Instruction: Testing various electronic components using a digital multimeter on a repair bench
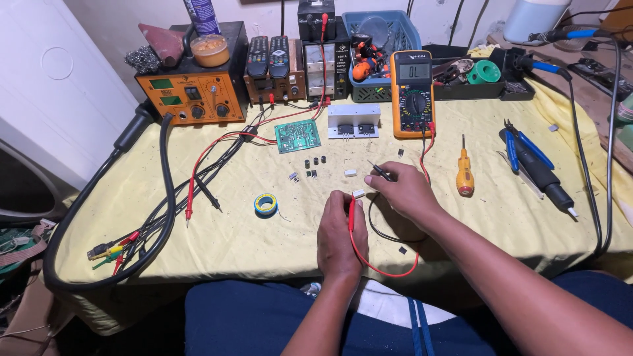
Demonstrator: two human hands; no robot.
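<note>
We've got both hands down on the yellow cloth (pixel 217 231), straight below the multimeter (pixel 412 94) and well clear of it. Left hand (pixel 339 231) is closed around the red probe (pixel 351 214) — probe upright in the grip, tip pointing away from us toward the small white part (pixel 359 193), which sits right at our fingertips. Right hand (pixel 405 192) pinches the black probe (pixel 380 171), its long axis slanting up and left, back toward the meter; the tip looks just off the part, contact too small to tell. So the part lies between the two hands, touching or nearly touching the left fingers, just left of the right thumb — the left is the nearer one. A second white part (pixel 350 173) lies a little closer to the meter. Green circuit board (pixel 298 136) is left of the meter, orange screwdriver (pixel 465 175) below and right of it, solder reel (pixel 266 204) well down and left.
</note>
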